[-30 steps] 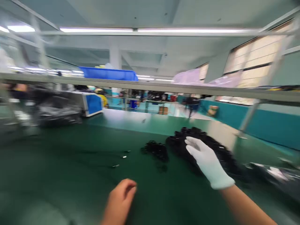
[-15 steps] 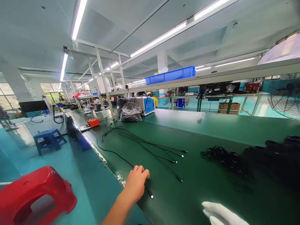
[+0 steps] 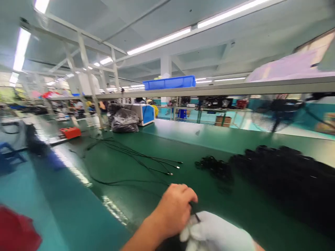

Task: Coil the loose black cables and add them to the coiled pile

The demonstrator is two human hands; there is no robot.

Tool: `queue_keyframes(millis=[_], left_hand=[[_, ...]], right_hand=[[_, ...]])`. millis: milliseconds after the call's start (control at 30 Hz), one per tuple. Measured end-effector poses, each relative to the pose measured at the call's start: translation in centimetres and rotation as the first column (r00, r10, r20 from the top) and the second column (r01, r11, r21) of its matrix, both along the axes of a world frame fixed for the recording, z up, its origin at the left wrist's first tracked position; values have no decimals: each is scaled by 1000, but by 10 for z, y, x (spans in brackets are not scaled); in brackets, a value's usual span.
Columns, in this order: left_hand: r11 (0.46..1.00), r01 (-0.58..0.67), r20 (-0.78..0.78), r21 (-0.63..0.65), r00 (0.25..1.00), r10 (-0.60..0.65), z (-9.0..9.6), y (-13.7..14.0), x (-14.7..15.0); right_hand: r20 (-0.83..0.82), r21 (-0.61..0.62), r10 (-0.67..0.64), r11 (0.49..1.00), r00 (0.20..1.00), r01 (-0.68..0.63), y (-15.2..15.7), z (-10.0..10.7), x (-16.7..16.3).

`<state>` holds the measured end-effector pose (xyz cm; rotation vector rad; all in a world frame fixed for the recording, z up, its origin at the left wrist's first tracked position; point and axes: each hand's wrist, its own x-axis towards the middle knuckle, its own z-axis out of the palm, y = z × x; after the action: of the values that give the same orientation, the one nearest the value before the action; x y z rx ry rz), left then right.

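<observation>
My bare left hand (image 3: pixel 174 209) is closed around a black cable (image 3: pixel 195 213) above the front of the green worktable (image 3: pixel 157 143). A short piece of that cable shows between my hands and runs into the curled fingers of my white-gloved right hand (image 3: pixel 213 230). Its end is hidden in the glove. Several loose black cables (image 3: pixel 136 152) lie stretched out beyond my left hand, their metal plugs pointing right.
A small bundle of coiled cables (image 3: pixel 216 167) and a large dark pile of cables (image 3: pixel 285 184) lie on the right. Further back are an orange-red box (image 3: pixel 70 132), a black plastic bag (image 3: pixel 124 120) and a blue-and-white machine (image 3: pixel 146 114). A shelf holds a blue tray (image 3: pixel 170 83).
My left hand has lifted a cable from the table and moved right. My right hand has come in from the right and closed on the same cable. The view has turned right.
</observation>
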<state>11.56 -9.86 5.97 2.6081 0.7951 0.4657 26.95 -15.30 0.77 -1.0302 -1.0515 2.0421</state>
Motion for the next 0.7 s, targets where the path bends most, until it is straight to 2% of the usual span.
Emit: queue_keyframes(millis=[33,100,167,233,333,467,533,600,667,700], left_hand=[[999,-14,-1,-36,1000,14,4,0,3],[986,38,-62,-164,997,-49,8,5,7],[965,71,-70,-252,993,-92,9,12,10],[950,90,-31,-298,994,-104,9,16,16],[945,96,18,-313,995,-95,11,17,29],[958,87,14,-275,996,-86,10,20,48],[957,107,29,-270,994,-103,4,22,54],[960,103,19,-261,995,-101,-9,20,53],[979,18,-68,-204,997,-33,-28,18,42],[989,-53,-139,-138,990,34,-39,16,34]], right_hand=[[-28,-38,2,999,1000,-3,-1,-6,-1],[-237,-111,63,990,969,-92,-1,-19,1],[-414,-124,110,977,903,-176,-1,-28,4],[-516,-115,141,966,845,-232,-1,-29,8],[-564,-96,153,964,811,-248,1,-25,12],[-550,-80,157,968,820,-240,2,-27,15],[-546,-53,154,975,823,-217,1,-27,18],[-575,25,133,989,808,-145,0,-21,27],[-637,116,47,993,769,35,-1,-9,42],[-677,136,-29,977,736,164,0,-2,51]])
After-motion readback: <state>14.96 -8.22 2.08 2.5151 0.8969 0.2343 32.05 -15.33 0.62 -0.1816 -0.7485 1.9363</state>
